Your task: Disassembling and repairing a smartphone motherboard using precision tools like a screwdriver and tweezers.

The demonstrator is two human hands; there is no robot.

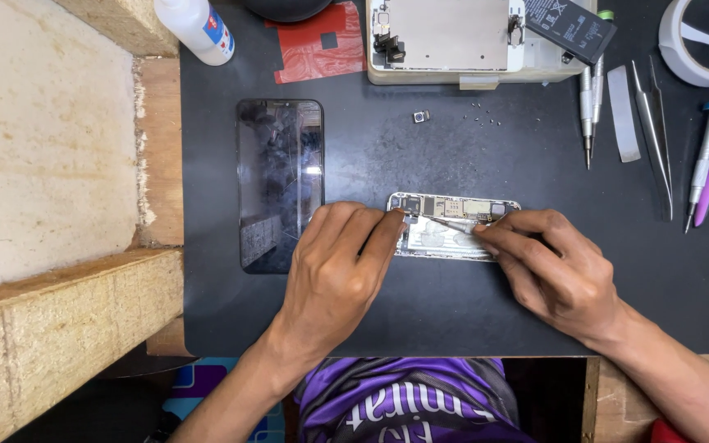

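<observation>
Single head view, looking steeply down, close over dark work mat (pixel 453 312)
</observation>
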